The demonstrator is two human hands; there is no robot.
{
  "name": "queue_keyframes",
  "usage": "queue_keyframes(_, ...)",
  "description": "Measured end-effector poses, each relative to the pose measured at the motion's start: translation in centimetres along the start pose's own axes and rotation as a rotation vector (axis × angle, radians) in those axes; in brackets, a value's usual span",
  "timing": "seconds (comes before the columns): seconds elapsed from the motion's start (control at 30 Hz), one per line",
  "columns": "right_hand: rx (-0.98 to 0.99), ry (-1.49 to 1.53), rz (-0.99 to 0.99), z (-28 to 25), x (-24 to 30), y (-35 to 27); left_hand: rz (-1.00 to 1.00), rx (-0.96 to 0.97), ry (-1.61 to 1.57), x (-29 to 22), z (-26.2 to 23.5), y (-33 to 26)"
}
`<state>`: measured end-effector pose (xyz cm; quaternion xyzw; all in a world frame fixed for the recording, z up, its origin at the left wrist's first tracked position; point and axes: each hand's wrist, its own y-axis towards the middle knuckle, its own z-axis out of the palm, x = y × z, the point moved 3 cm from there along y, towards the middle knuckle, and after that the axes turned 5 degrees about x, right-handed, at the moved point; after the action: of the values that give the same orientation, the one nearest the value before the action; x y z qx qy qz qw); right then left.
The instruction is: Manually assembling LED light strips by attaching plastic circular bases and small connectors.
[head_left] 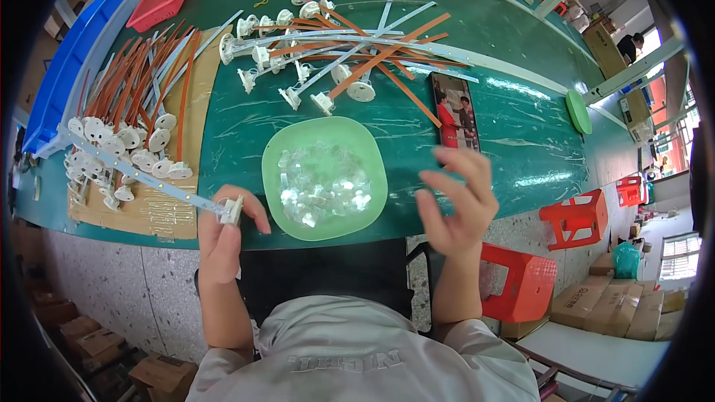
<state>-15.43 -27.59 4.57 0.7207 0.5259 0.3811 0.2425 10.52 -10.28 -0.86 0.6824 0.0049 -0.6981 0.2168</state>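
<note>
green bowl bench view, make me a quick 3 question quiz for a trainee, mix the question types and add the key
1. Multiple choice: what does the left hand hold?
A) a roll of tape
B) a pale strip with a white end piece
C) a red stool
2. True or false: the phone lies to the right of the green bowl.
3. Fill in: the left-hand pile of strips rests on a sheet of ____.

Key: 1. B; 2. true; 3. cardboard
</note>
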Motion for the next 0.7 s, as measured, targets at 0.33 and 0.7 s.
queue_keyframes(0.33, 0.242, -0.447, 0.291, -4.5, -6.4, -3.1, 0.000, -0.005, -0.009, 0.0, -0.1, -0.6)
queue_keyframes(0.7, -0.106, -0.278, 0.323, -2.5, -3.4, -1.5, -0.005, 0.091, 0.116, 0.3, -0.2, -0.4)
